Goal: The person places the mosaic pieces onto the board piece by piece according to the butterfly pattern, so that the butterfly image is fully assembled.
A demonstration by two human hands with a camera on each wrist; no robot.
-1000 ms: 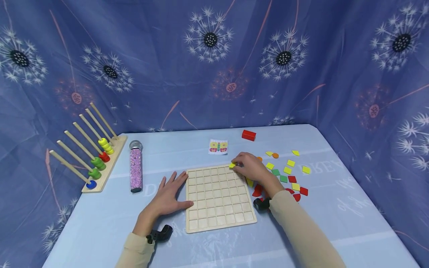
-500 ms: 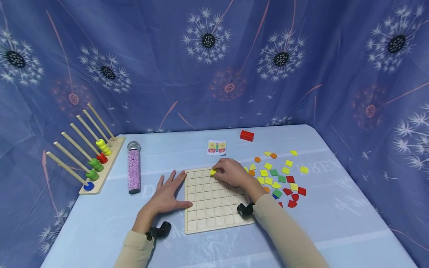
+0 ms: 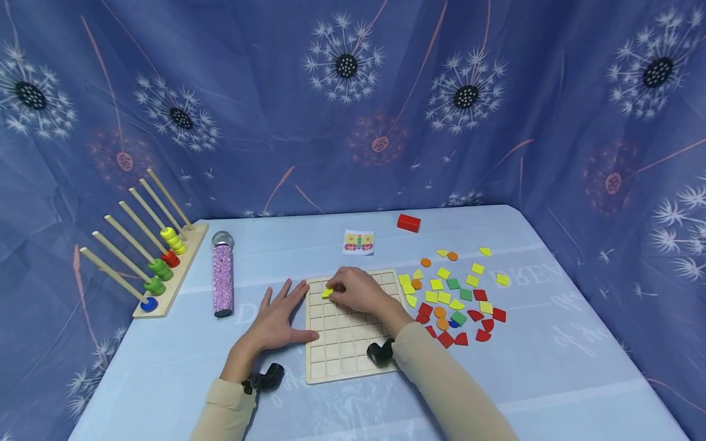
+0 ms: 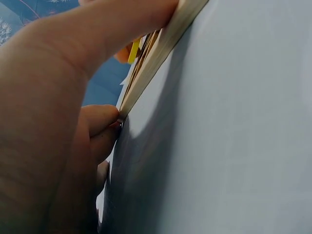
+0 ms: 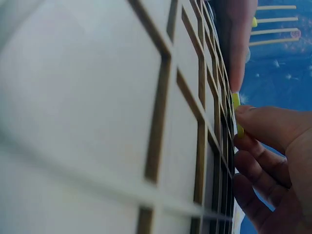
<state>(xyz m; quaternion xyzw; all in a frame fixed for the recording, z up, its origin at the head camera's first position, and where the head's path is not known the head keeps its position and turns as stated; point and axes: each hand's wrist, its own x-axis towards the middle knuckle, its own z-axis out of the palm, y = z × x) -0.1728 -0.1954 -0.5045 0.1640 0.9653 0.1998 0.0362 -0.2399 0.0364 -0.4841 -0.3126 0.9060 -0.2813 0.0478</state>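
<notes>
A pale wooden grid board (image 3: 350, 352) with square cells lies flat on the table. My left hand (image 3: 278, 324) is spread along its left edge, thumb and fingertips touching the rim. In the left wrist view, that hand's fingertips meet the side of the board (image 4: 158, 56). Over the board's upper left cells, my right hand (image 3: 361, 291) pinches a yellow square tile (image 3: 327, 293) between thumb and finger. The right wrist view shows the same yellow tile (image 5: 237, 114) standing edge-on close over the grid. The right hand and wrist hide several cells.
Several loose yellow, green, red, orange and blue tiles (image 3: 466, 294) lie right of the board. Behind it are a butterfly picture card (image 3: 358, 242) and a red block (image 3: 409, 223). A glittery pink microphone (image 3: 223, 278) and a wooden peg abacus (image 3: 175, 272) stand at left.
My right hand has carried the yellow tile leftward, from the board's upper right corner to its upper left cells. The left hand has stayed at the board's left edge.
</notes>
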